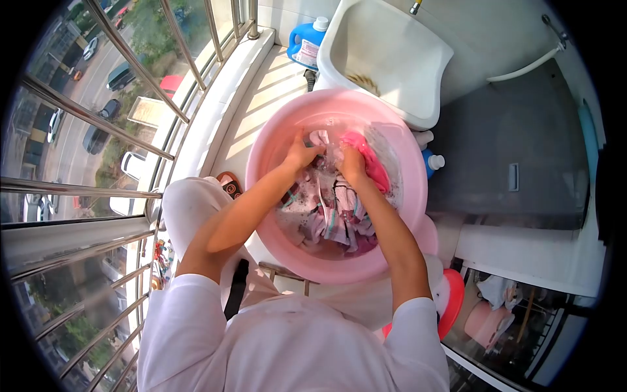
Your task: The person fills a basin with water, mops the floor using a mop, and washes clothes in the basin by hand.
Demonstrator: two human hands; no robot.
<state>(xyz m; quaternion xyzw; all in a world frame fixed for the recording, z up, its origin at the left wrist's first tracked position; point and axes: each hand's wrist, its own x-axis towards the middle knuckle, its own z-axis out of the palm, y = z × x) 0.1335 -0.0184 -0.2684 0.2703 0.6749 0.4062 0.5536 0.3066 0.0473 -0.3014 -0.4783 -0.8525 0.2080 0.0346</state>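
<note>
A large pink basin [264, 225] holds soapy water and wet laundry. On its left side my left hand [302, 155] is closed around part of a pale, patterned garment [320, 138]. My right hand [353, 163], a little to the right, has its fingers curled at a bright pink cloth [373, 166] and seems to grip its edge; the fingertips are partly hidden. Between and below my hands, a striped garment [336, 225] lies bunched in the suds. Grey-white fabric [386, 145] floats along the basin's right side.
A white sink [392, 59] stands behind the basin, beside a blue detergent jug [305, 44]. Another blue bottle [432, 162] is right of the basin, near a grey panel [503, 150]. Metal railings [124, 49] run along the left. A red stool [452, 304] shows beneath me.
</note>
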